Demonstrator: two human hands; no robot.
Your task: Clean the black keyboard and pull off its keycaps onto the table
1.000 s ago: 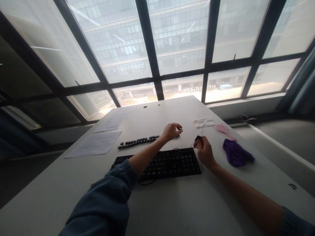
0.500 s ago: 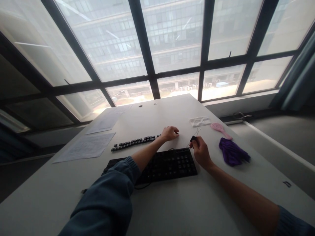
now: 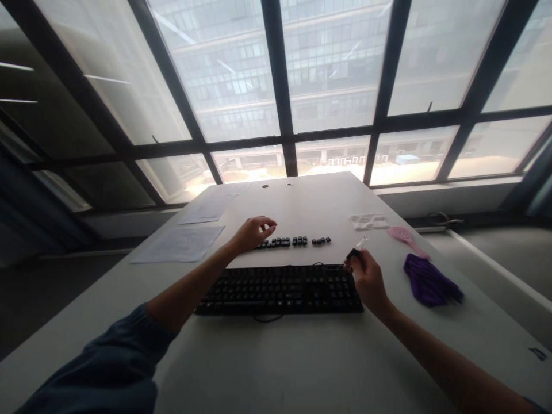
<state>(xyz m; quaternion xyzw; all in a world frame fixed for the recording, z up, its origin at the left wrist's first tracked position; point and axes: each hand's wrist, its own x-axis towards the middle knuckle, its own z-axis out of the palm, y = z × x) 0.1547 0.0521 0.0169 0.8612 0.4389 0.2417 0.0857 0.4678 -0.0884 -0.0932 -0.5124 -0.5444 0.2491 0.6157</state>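
A wire keycap puller [image 3: 353, 253], with a black handle and thin metal wires pointing up, is gripped in my right hand [image 3: 370, 283] at the right end of the black keyboard [image 3: 282, 292]. The keyboard lies flat in front of me with many keycaps on it. My left hand [image 3: 252, 234] hovers over the left part of a row of loose black keycaps [image 3: 282, 242] behind the keyboard. Its thumb and index finger are slightly apart, and I see nothing between them. The hand hides the left end of the row.
Printed sheets [image 3: 179, 243] lie on the white table [image 3: 267, 368] at the left. To the right are a white cloth-like piece [image 3: 369, 221], a pink hairbrush [image 3: 402, 234] and a purple cloth [image 3: 431, 280]. A cable [image 3: 268, 319] loops at the keyboard's front edge.
My left hand has moved left from the right end of the keycap row, uncovering the keycaps there. The right hand keeps hold of the keycap puller. The camera view has turned left.
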